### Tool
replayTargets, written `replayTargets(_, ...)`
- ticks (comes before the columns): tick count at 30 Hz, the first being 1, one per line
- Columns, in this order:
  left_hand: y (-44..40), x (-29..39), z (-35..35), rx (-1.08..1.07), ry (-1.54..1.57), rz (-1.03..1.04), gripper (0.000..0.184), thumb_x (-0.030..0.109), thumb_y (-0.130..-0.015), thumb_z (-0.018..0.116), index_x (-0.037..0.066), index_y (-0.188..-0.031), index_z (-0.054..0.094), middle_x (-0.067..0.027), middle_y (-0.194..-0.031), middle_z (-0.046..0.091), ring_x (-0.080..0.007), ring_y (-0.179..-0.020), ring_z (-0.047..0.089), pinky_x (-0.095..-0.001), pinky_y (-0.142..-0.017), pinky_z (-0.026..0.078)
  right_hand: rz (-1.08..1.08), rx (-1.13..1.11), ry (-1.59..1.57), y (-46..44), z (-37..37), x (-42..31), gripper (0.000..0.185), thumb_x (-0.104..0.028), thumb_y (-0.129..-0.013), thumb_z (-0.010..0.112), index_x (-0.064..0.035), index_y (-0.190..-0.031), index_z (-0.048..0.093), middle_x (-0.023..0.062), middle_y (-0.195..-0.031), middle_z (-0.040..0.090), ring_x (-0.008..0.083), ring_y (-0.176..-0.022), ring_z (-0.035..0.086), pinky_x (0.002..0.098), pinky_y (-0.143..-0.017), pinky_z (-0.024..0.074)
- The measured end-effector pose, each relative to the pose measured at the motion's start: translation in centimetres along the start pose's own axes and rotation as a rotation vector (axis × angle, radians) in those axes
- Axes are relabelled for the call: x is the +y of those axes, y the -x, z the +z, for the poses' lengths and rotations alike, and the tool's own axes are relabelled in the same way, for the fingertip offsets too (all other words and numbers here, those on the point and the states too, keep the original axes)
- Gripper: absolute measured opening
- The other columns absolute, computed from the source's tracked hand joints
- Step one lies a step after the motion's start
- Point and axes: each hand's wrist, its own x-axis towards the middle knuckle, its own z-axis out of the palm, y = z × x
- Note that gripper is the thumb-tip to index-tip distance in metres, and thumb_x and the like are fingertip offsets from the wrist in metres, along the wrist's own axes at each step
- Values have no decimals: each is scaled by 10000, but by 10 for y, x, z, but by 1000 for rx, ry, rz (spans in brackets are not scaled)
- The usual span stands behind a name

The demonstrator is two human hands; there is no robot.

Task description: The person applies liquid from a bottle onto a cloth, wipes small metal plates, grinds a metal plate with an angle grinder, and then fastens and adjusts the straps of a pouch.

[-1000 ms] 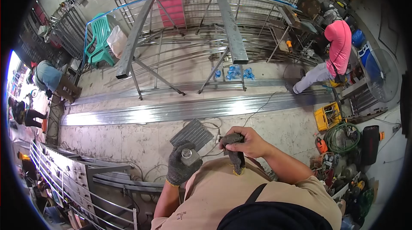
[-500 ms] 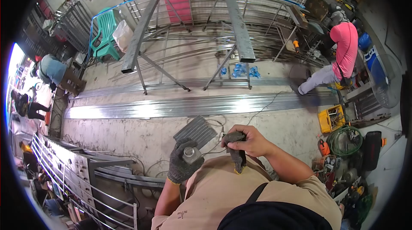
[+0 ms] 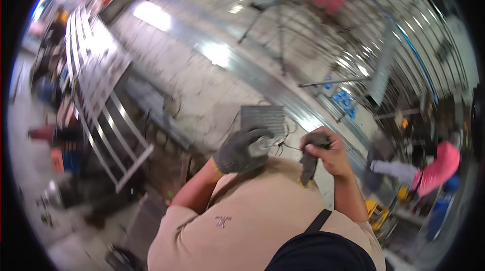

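My left hand (image 3: 237, 152), in a dark grey knitted work glove with a yellow cuff, is closed around a small clear bottle (image 3: 264, 144). The bottle is in front of my chest, smeared by motion. Bare, my right hand (image 3: 333, 155) grips the matching loose glove (image 3: 309, 164), whose yellow-edged cuff hangs down against my shirt. Beyond both hands, a grey ribbed sheet (image 3: 262, 118) lies on the floor, with thin cords around it.
Long shiny metal strips (image 3: 255, 76) cross the floor diagonally. A barred metal frame (image 3: 108, 114) stands at left. A person in a pink top (image 3: 438, 169) is at right, near a yellow crate (image 3: 376, 214). Steel trestles (image 3: 382, 63) and blue plastic scraps (image 3: 344, 103) are farther off.
My view has swung left and tilted, so the room appears rotated and blurred. Both hands keep their holds on the bottle and the loose glove.
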Motion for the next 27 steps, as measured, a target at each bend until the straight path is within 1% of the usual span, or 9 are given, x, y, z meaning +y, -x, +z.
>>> replayTargets(7, 69, -22, -55, 154, -108, -136, 577, 145, -780, 925, 127, -1327, 741, -176, -1359, 718, -417, -1183, 739, -477, -1001, 616, 86, -207, 92, -83, 78, -7, 230, -92, -948, 805, -30, -1108, 652, 108, -951, 745, 184, -890, 698, 354, -813, 587)
replayTargets(12, 86, -17, -126, 362, -249, -143, 600, 102, -761, 913, 141, -1333, 737, -185, -1334, 723, -406, -1186, 742, -473, -1007, 618, 88, -357, 262, -143, 137, -29, 224, -91, -966, 832, -32, -1112, 672, 55, -930, 732, 133, -842, 697, 326, -778, 600)
replayTargets(14, 93, -5, -152, 487, -336, -174, 580, 69, -756, 891, 86, -1314, 733, -174, -1288, 745, -397, -1175, 746, -450, -997, 615, 67, -417, 282, -159, 160, -37, 216, -61, -970, 839, -33, -1115, 680, 45, -931, 735, 129, -835, 701, 337, -775, 610)
replayTargets(15, 99, 3, -164, 513, -369, -200, 564, 59, -756, 888, 69, -1299, 733, -177, -1272, 750, -393, -1180, 748, -447, -1003, 610, 66, -435, 278, -166, 168, -43, 183, -84, -969, 875, -47, -1050, 714, -2, -936, 727, 61, -838, 626, 273, -752, 531)
replayTargets(18, 106, 9, -185, 646, -451, -173, 563, 83, -759, 882, 60, -1299, 721, -203, -1242, 745, -415, -1152, 750, -465, -977, 612, -148, -503, 218, -191, 193, -50, 220, -93, -941, 907, -20, -1072, 745, 63, -1116, 738, 106, -950, 647, 310, -850, 546)
replayTargets(19, 112, 9, -191, 699, -482, -151, 571, 100, -760, 881, 64, -1306, 715, -214, -1234, 740, -428, -1136, 750, -476, -961, 616, -284, -521, 338, -201, 194, -49, 232, -78, -923, 917, -3, -1086, 772, 101, -1280, 700, 155, -1080, 650, 345, -929, 538)
replayTargets(22, 117, 9, -196, 738, -427, -163, 533, 103, -773, 882, 51, -1276, 713, -220, -1237, 743, -438, -1133, 750, -468, -973, 611, -538, -462, 646, -237, 196, -35, 187, -42, -931, 898, -4, -1071, 780, 103, -1321, 674, 175, -1115, 647, 353, -924, 533)
replayTargets(26, 102, 5, -197, 740, -384, -113, 498, 86, -792, 876, 61, -1262, 715, -220, -1241, 716, -429, -1160, 735, -465, -986, 613, -94, -607, 422, -262, 227, -48, 160, -14, -970, 838, 12, -1113, 771, 97, -1084, 713, 167, -953, 668, 316, -868, 530)
replayTargets(27, 98, -1, -200, 711, -381, -102, 498, 69, -779, 879, 71, -1251, 722, -232, -1301, 697, -429, -1227, 714, -473, -1018, 606, -97, -649, 465, -268, 237, -54, 143, 9, -987, 798, 21, -1125, 764, 89, -1002, 717, 156, -929, 680, 299, -841, 529)
